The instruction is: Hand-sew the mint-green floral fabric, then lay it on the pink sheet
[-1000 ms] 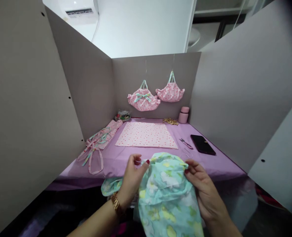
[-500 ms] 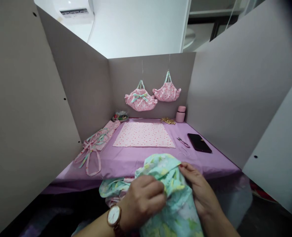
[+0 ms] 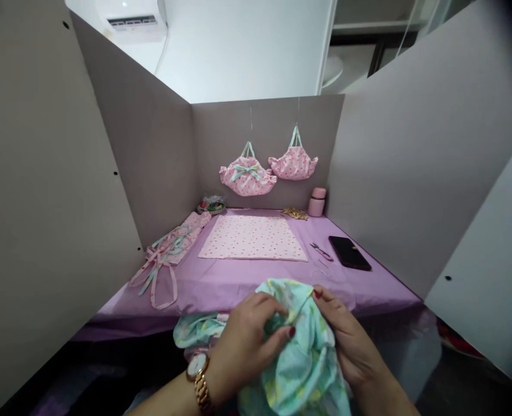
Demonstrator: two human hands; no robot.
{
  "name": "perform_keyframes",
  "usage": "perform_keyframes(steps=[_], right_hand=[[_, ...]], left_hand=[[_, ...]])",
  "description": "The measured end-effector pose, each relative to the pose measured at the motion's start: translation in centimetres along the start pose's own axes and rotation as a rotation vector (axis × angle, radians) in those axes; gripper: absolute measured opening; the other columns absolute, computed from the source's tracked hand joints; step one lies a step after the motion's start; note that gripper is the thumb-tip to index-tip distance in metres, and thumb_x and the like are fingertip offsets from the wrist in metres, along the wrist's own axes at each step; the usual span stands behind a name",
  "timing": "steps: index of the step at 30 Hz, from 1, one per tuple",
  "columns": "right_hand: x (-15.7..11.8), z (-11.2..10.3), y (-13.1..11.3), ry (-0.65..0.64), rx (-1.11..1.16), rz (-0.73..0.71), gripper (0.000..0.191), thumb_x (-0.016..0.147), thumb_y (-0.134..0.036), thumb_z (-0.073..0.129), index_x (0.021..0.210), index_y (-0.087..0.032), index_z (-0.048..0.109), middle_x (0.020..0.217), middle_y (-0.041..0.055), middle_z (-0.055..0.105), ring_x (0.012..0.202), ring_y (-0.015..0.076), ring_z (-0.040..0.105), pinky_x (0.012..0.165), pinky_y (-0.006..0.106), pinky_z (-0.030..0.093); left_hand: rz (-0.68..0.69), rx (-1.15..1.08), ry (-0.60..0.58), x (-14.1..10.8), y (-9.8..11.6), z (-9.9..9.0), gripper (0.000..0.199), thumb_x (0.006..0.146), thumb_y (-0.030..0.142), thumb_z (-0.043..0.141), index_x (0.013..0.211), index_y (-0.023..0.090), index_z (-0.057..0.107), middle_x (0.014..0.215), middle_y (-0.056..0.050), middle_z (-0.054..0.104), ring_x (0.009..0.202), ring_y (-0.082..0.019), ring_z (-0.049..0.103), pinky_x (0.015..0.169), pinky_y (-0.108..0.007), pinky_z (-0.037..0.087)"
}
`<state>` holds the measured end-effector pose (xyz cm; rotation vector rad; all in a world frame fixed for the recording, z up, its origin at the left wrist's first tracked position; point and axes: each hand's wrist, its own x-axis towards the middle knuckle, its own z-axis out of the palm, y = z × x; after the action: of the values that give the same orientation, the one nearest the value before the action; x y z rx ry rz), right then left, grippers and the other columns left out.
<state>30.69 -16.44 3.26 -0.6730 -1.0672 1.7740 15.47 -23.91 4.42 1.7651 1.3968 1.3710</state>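
Observation:
A mint-green fabric piece with yellow and white print (image 3: 305, 352) is bunched up between my two hands, just off the front edge of the table. My right hand (image 3: 347, 335) pinches its upper right edge between thumb and fingers. On the other side, my left hand (image 3: 251, 338), with a watch at the wrist, is curled over the cloth; its fingertips dip into the folds and are partly hidden. More green and pink cloth (image 3: 198, 332) lies below the table edge, beside my left hand.
On the purple-covered table (image 3: 238, 283) lie a dotted pink cloth (image 3: 251, 238), thread snips (image 3: 321, 251), a phone (image 3: 349, 253) and pink pieces with ties (image 3: 169, 248). A pink flask (image 3: 316, 202), a small basket (image 3: 211, 205) and clips (image 3: 295, 214) stand behind. Two pink ruffled items (image 3: 247, 176) hang above.
My left hand has turned and loosened from a fist, its thumb now showing over the cloth. The green fabric has dropped slightly and folded differently. My right hand keeps its pinch.

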Motion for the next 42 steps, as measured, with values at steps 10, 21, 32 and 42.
perform_keyframes(steps=[10, 21, 32, 42], right_hand=[[-2.1, -1.4, -0.4, 0.268, -0.741, -0.426, 0.03, 0.076, -0.046, 0.063, 0.06, -0.022, 0.055, 0.051, -0.0039, 0.048, 0.05, 0.013, 0.044, 0.046, 0.022, 0.033], [-1.7, -1.5, 0.8, 0.135, -0.257, -0.235, 0.02, 0.077, -0.04, 0.065, 0.081, -0.022, 0.06, 0.071, 0.001, 0.067, 0.063, 0.0171, 0.06, 0.055, 0.024, 0.046], [-1.6, 0.0, 1.6, 0.115, 0.075, -0.127, 0.031, 0.062, -0.024, 0.079, 0.083, -0.024, 0.057, 0.075, -0.0044, 0.067, 0.067, 0.0143, 0.063, 0.063, 0.023, 0.05], [-1.9, -0.6, 1.4, 0.205, -0.621, -0.471, 0.036, 0.068, -0.031, 0.072, 0.101, -0.024, 0.057, 0.104, 0.0059, 0.059, 0.096, 0.0244, 0.055, 0.08, 0.033, 0.043]], left_hand=[[-0.287, -0.438, 0.334, 1.9, -1.4, 0.4, 0.016, 0.088, 0.034, 0.038, 0.079, 0.021, 0.038, 0.068, 0.005, 0.038, 0.059, -0.011, 0.037, 0.054, -0.02, 0.035], [0.017, -0.097, 0.447, 0.0, -0.3, -0.6, 0.009, 0.085, 0.024, 0.051, 0.093, 0.021, 0.05, 0.088, -0.002, 0.05, 0.085, -0.018, 0.046, 0.079, -0.028, 0.035], [-0.128, -0.194, 0.108, -0.3, 0.4, 0.7, 0.015, 0.084, 0.027, 0.054, 0.074, 0.018, 0.05, 0.066, 0.003, 0.046, 0.062, -0.012, 0.04, 0.058, -0.023, 0.029], [-0.296, -0.702, 0.077, -0.1, 0.0, 0.5, 0.025, 0.071, 0.016, 0.067, 0.079, 0.018, 0.044, 0.073, 0.004, 0.046, 0.065, -0.008, 0.043, 0.059, -0.019, 0.034]])
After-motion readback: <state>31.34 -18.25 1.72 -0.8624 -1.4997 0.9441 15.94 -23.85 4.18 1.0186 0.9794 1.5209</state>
